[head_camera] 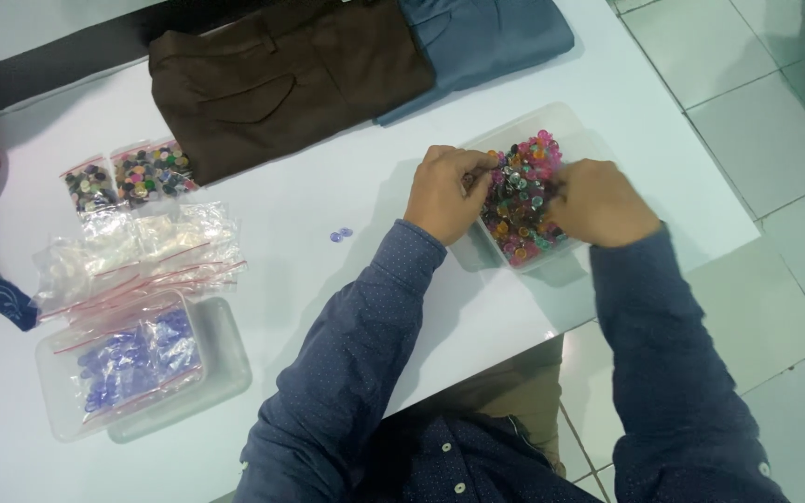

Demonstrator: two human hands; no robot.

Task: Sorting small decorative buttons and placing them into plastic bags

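- Both hands are down in the tub [566,119] of mixed buttons [519,200], fingertips meeting over the pile. The left hand [444,191] has its fingers curled in tight, looks like a pinch right at the tub's near-left edge, but whatever's between them is too small to make out.
- The right hand [598,200] is the same story: fingers bent down into the buttons, knuckles up, so I can't tell if it's got hold of one or is just poking through.
- The tub is clear plastic, sitting near the right edge of the white table [328,196], right in front of the person, so both hands reach it easily.
- Two loose purple buttons [341,234] lie on the table just left of the left hand, apart from the tub. My guess is they're picked-out ones set aside.
- Further left there's a heap of empty zip bags [142,251], and below them a second tub [221,359] holding bags of purple buttons [137,359]. Looks like sorting by colour.
- Two bags of mixed buttons [128,175] lie above the heap.
- Folded brown trousers [281,79] and a blue garment [486,37] are at the far edge, out of the way.
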